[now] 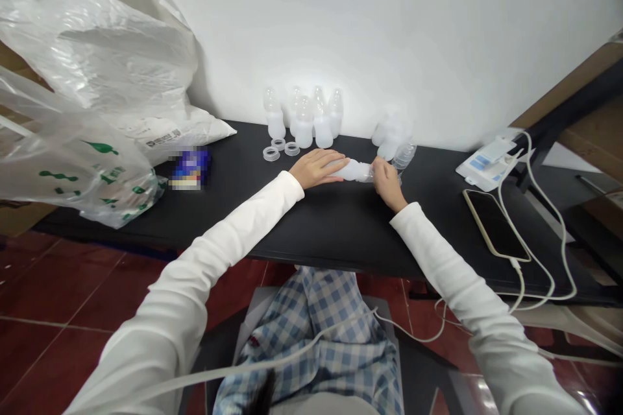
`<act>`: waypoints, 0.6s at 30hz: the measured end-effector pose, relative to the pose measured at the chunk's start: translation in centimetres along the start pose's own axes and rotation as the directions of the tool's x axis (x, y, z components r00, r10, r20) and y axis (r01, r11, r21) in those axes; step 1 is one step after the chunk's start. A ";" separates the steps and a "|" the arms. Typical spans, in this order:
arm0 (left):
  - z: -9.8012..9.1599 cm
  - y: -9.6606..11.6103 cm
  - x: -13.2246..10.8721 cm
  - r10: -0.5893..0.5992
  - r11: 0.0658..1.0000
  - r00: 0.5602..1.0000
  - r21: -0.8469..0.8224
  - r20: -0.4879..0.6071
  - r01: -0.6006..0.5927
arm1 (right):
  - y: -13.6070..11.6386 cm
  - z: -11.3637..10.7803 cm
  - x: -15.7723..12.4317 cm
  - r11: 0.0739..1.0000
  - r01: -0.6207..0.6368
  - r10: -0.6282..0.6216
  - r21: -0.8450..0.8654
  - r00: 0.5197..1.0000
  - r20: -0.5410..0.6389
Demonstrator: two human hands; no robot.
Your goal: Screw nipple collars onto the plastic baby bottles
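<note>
A translucent white baby bottle (351,170) lies on its side between my hands, just above the black table (316,227). My left hand (316,168) is wrapped over the bottle's body from the left. At the neck end, my right hand (387,183) is closed with fingers pinched on a small clear part that I cannot make out fully. Several capped baby bottles (304,123) stand upright by the wall, with three loose clear collar rings (271,154) in front of them. Beyond my right hand are more bottles (390,136) and clear caps (404,154), partly blurred.
Large plastic bags (97,58) fill the table's left end, with a blurred blue packet (191,167) beside them. At the right lie a phone (495,224) with a cable plugged in and a white power strip (489,162). White cables (559,240) hang off the right edge.
</note>
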State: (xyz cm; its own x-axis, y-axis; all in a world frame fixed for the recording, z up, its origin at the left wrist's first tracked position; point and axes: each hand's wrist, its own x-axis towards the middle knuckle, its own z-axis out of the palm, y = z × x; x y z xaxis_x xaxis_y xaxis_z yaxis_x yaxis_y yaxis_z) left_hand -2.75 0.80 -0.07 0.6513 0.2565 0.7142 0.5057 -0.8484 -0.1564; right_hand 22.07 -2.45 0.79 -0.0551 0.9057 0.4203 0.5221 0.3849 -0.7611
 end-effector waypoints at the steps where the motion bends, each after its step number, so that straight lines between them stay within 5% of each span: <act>1: 0.1 0.1 0.0 0.000 1.000 1.000 0.000 0.006 0.001 | 0.0 -0.1 0.1 1.000 -0.012 0.012 -0.001 1.000 0.008; 8: -0.2 0.3 0.2 0.065 0.998 0.995 -0.016 0.079 -0.064 | -0.1 -0.9 0.4 0.981 -0.170 0.189 -0.094 0.949 0.252; 11: -0.6 0.2 0.3 0.040 0.999 0.993 -0.026 0.107 -0.037 | -0.5 -0.9 0.0 0.978 -0.171 0.195 -0.117 0.950 0.244; 14: -1.0 0.3 0.2 -0.118 0.988 0.987 -0.086 0.104 0.128 | -0.8 -0.7 -0.4 0.991 0.024 -0.012 -0.128 0.995 0.095; 18: -1.7 0.8 0.3 -0.345 0.892 0.930 -0.264 0.126 0.366 | -0.8 -0.6 -0.6 0.942 0.287 -0.279 -0.173 0.958 0.069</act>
State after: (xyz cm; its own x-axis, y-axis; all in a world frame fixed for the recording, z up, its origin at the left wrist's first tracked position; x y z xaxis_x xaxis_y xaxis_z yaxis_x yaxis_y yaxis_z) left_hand -3.08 -0.60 1.16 0.5025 0.5893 0.6326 0.5406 -0.7852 0.3021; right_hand 22.16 -3.42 1.42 -0.2575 0.7725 0.5805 0.6231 0.5919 -0.5112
